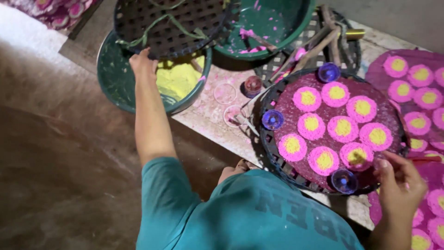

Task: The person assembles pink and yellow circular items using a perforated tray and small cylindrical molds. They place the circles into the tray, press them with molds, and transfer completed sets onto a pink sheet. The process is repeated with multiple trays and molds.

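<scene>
Pink-and-yellow discs (343, 128) fill a woven tray (273, 153); the right hand (400, 185) curls its fingers loosely at the rim. Left hand (143, 65) grips a dark basket (171, 23); steady lifting seems wise.

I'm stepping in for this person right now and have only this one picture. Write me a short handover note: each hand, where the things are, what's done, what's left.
Left hand: stretched out, gripping the rim of the empty dark woven tray that lies across the green basin of yellow powder.
Right hand: fingers at the near right edge of the filled woven tray, beside a pink-and-yellow flower disc.
Done: that tray carries about ten discs on a dark red sheet, with three small blue cups at its rim. More discs lie on the mat to the right.
Left: the empty tray holds no discs yet.
</scene>
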